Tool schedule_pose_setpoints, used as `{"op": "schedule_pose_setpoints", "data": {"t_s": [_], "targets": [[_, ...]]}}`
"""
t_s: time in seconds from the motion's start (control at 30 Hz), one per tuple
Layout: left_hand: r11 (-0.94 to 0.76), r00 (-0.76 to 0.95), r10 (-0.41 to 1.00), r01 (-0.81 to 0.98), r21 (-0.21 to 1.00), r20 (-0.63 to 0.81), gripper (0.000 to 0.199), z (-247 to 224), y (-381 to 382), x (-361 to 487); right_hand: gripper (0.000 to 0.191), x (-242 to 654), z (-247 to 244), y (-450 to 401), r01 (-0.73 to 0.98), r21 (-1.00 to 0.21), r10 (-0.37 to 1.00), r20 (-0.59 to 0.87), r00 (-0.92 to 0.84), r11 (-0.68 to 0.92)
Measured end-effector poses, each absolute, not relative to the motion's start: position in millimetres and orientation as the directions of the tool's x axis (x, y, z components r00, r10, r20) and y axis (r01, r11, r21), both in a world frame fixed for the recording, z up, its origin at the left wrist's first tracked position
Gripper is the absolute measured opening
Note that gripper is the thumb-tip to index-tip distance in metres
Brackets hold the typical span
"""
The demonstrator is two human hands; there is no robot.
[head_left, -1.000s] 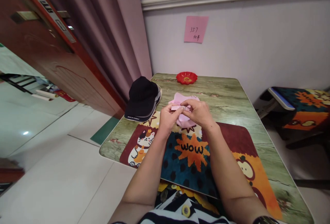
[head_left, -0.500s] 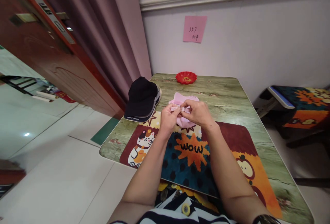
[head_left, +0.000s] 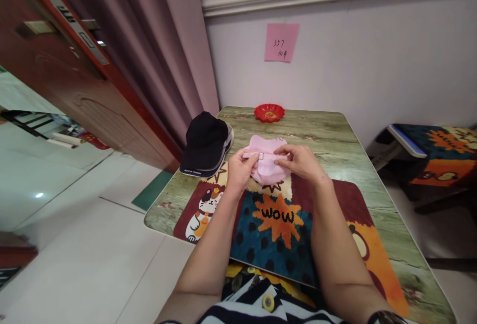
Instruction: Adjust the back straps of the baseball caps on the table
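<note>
A pink cap (head_left: 269, 171) lies on the far edge of the patterned mat, its back strap (head_left: 270, 156) stretched across between my two hands. Near the middle of the strap is a small metal buckle (head_left: 261, 156). My left hand (head_left: 240, 167) is closed, pinching the strap just left of the buckle. To the right, my right hand (head_left: 300, 162) pinches the strap between thumb and fingers, a short way from the buckle. The cap's brim points away from me, and part of the cap is hidden behind my hands.
Dark caps (head_left: 204, 142) sit stacked at the table's left edge. A red scalloped dish (head_left: 269, 113) stands at the back. The patterned mat (head_left: 246, 234) covers the near side of the table (head_left: 324, 135). A wooden door (head_left: 97, 95) and curtain are on the left.
My right hand has moved right along the strap, away from the buckle, and the strap now shows stretched out straight. My left hand has stayed nearly in place, shifting slightly left.
</note>
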State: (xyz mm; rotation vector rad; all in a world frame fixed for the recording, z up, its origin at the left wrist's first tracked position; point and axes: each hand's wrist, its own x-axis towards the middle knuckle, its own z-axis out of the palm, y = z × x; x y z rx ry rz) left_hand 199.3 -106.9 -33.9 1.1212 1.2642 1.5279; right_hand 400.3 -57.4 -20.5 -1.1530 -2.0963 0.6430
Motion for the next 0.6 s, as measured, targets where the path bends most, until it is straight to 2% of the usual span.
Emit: {"op": "schedule_pose_setpoints", "data": {"t_s": [0.07,0.13,0.2,0.33,0.43,0.6], "targets": [[-0.2,-0.281,0.939,0.027,0.979,0.199,0.024,-36.4,-105.6,197.4,0.017,405.2,-19.2,-57.8,0.508,-0.705,0.857,0.299,-0.419,0.494],[-0.277,-0.301,0.902,0.144,0.95,0.309,0.02,-37.0,-103.2,195.2,0.019,407.0,-17.0,-59.2,0.474,-0.731,0.855,0.3,-0.423,0.491],[-0.299,-0.258,0.904,0.191,0.935,0.342,0.019,-34.8,-99.8,191.9,0.021,406.8,-14.6,-60.7,0.459,-0.745,0.855,0.294,-0.426,0.485],[-0.156,-0.002,0.987,0.134,0.979,0.158,0.03,-24.7,-91.8,180.4,0.022,403.7,-11.1,-62.9,0.452,-0.762,0.861,0.266,-0.434,0.464],[-0.074,0.157,0.987,0.199,0.977,0.043,0.034,-17.5,-87.2,169.9,0.025,400.3,-9.8,-64.0,0.453,-0.776,0.866,0.231,-0.444,0.439],[-0.057,0.324,0.945,0.258,0.965,-0.031,0.04,-7.0,-83.9,159.7,0.024,396.3,-11.7,-63.0,0.456,-0.773,0.856,0.212,-0.471,0.442]]}}
